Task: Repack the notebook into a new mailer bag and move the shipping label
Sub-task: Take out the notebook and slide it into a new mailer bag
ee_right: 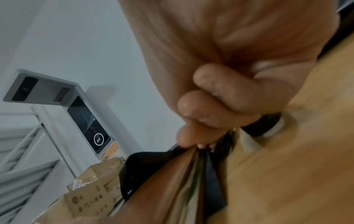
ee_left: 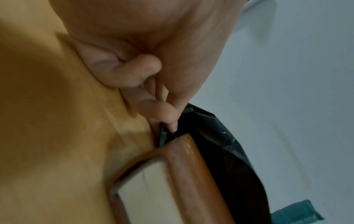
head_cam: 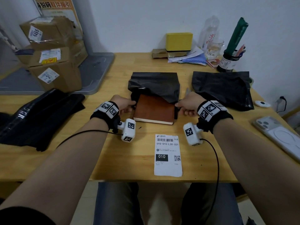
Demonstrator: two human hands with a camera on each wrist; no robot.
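A brown notebook (head_cam: 154, 109) lies on the wooden table (head_cam: 65, 159), its far half inside the open mouth of a black mailer bag (head_cam: 154, 83). My left hand (head_cam: 125, 104) pinches the bag's mouth at the notebook's left edge, and my right hand (head_cam: 184, 105) pinches it at the right edge. In the left wrist view curled fingers (ee_left: 162, 112) nip black plastic beside the notebook (ee_left: 191, 166). The right wrist view shows my fingers (ee_right: 201, 119) curled on the bag edge over the notebook (ee_right: 172, 181). A white shipping label (head_cam: 168, 155) lies loose near the table's front edge.
A second black mailer bag (head_cam: 222, 88) lies at the right, and a pile of black bags (head_cam: 39, 117) at the left. A phone (head_cam: 279, 135) lies at the right edge. Cardboard boxes (head_cam: 50, 52), a yellow box (head_cam: 178, 41), papers and a pen holder (head_cam: 228, 60) stand behind.
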